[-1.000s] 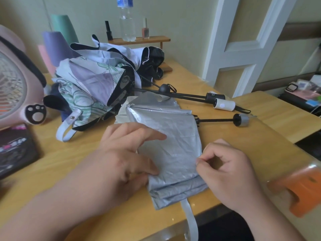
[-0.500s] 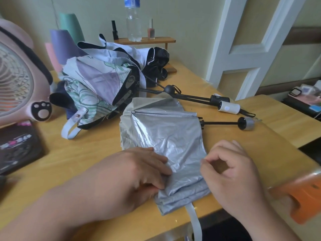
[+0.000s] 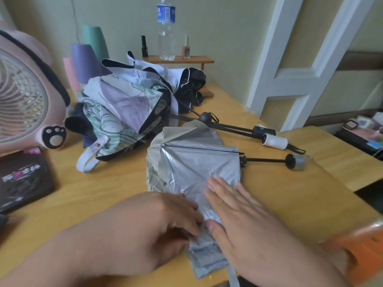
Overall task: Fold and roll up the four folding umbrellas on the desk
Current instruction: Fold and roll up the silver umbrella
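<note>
Head view, lower centre: left hand pinches the crinkled silver fabric umbrella; right hand, its grip flat with fingers straight, presses it.

The wooden table has a light yellow grain finish. The wall behind it is pale green. A white panelled door stands at the right. A small wooden shelf sits at the table's far edge, against the wall. Lighting is soft and even.

A silver-grey umbrella is gleaming on the honey-yellow, wood-grained worktop, while a white umbrella is showing a lilac-and-green leaf print beside a black umbrella edged in white; a pink fan is sporting a black paw mark.
</note>
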Available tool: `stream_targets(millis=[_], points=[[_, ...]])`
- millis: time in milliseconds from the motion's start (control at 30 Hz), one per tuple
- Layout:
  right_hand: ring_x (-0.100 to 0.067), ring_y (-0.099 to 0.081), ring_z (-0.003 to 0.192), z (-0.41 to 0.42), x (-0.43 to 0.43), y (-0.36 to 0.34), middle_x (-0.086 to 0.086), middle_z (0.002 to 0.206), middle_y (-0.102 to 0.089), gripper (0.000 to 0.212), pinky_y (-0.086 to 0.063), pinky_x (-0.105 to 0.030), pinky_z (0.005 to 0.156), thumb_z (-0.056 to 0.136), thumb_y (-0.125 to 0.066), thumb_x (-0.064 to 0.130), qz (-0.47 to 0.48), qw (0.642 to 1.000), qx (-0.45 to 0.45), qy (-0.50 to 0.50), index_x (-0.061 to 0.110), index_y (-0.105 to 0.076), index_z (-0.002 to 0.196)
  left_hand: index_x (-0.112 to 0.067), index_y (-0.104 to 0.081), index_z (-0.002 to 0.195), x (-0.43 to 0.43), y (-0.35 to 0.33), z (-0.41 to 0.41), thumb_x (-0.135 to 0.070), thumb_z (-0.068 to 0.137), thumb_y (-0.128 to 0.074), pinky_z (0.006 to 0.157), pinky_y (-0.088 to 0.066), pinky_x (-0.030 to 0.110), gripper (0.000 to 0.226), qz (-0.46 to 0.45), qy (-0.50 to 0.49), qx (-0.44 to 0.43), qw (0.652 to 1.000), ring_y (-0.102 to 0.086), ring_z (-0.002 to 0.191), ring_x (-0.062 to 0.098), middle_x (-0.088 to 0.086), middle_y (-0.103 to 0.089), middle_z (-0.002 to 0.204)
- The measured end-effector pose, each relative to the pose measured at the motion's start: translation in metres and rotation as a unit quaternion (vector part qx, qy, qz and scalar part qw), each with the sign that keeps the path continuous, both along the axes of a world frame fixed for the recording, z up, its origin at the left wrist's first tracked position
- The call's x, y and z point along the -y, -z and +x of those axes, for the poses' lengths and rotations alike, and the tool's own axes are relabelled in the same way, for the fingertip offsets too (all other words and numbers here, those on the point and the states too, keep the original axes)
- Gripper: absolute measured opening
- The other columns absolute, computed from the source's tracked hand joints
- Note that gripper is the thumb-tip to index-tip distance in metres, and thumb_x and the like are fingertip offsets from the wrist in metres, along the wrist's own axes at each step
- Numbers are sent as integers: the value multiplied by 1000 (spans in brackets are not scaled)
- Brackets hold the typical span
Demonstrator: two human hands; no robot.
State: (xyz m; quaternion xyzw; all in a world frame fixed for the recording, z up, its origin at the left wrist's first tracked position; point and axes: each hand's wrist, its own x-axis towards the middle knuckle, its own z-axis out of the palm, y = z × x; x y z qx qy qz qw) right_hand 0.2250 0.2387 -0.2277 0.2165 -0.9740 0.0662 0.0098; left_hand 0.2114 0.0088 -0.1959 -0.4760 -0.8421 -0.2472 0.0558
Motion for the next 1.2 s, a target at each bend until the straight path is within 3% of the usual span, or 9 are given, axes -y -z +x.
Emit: stream_targets(millis=[100, 233, 400, 633, 733, 833, 967, 1067, 1200], points=[[-13, -31, 150, -1, 1, 8, 0, 161, -37, 62, -19, -36, 114, 99, -33, 51, 1, 999, -47, 13, 17, -52, 147, -46, -64, 120, 1, -13, -4, -30, 76, -58, 86, -57, 27, 47, 29, -57, 80, 995, -69, 105, 1, -18, -72, 111], [-11, -29, 151, 0, 0, 14, 2, 161, -39, 65, -20, -38, 121, 96, -34, 54, -46, 998, -46, 4, 19, -50, 149, -29, -66, 114, -26, -28, -21, -26, 93, -49, 97, -52, 34, 28, -19, -69, -6, 997, -62, 116, 10, -13, -66, 119], [-12, -40, 146, -1, 0, 14, 0, 152, -52, 65, -23, -37, 114, 93, -39, 55, -24, 999, -40, 12, 15, -62, 139, -25, -28, 157, -57, -13, -45, -63, 93, -12, 128, -4, 37, 76, -227, -181, -91, 953, -18, 156, 23, 4, -24, 167], [30, -9, 136, -2, -9, -5, 42, 143, -37, 65, -6, -11, 120, 82, -42, 63, -183, 983, 7, -3, 37, -58, 139, -16, -53, 148, -49, 20, -59, -63, 103, -25, 112, -41, 59, 71, -258, -256, -83, 928, -46, 143, 34, 14, -50, 153], [17, -59, 107, 1, -17, -32, 38, 106, -68, 19, -46, -7, 92, 84, -68, 36, -377, 921, -68, 78, 34, -80, 99, -22, -13, 163, -53, 17, -58, -68, 99, -11, 127, -8, 55, 79, -264, -242, -79, 931, -6, 158, 32, 11, -7, 171], [7, -67, 84, -39, -21, -61, 19, 81, -75, 14, -44, -2, 70, 87, -70, 12, -439, 871, -153, 157, 22, -79, 85, -25, 13, 161, -53, 13, -56, -74, 92, -6, 125, 12, 50, 87, -291, -236, -48, 926, 21, 156, 26, 6, 19, 169], [-17, -68, 89, -129, -20, -85, 0, 93, -73, 16, -52, -25, 77, 90, -69, 21, -331, 903, 10, 275, 13, -74, 103, -24, 13, 161, -51, 10, -54, -91, 81, -14, 125, 12, 52, 108, -290, -218, -29, 931, 24, 154, 28, 8, 23, 168], [-22, -65, 70, -167, -7, -80, -12, 83, -67, 11, -55, -25, 60, 93, -67, 13, -378, 850, 197, 308, 2, -64, 94, -24, 12, 162, -49, 9, -53, -98, 73, -24, 124, 13, 54, 121, -287, -206, -17, 936, 26, 154, 29, 10, 22, 168], [-18, -60, 58, -190, 5, -76, -9, 72, -64, 11, -49, -22, 44, 94, -62, 4, -439, 809, 222, 322, 8, -60, 83, -26, 5, 163, -48, 7, -53, -99, 69, -39, 123, 15, 56, 127, -261, -191, -10, 946, 23, 154, 33, 13, 19, 169]])
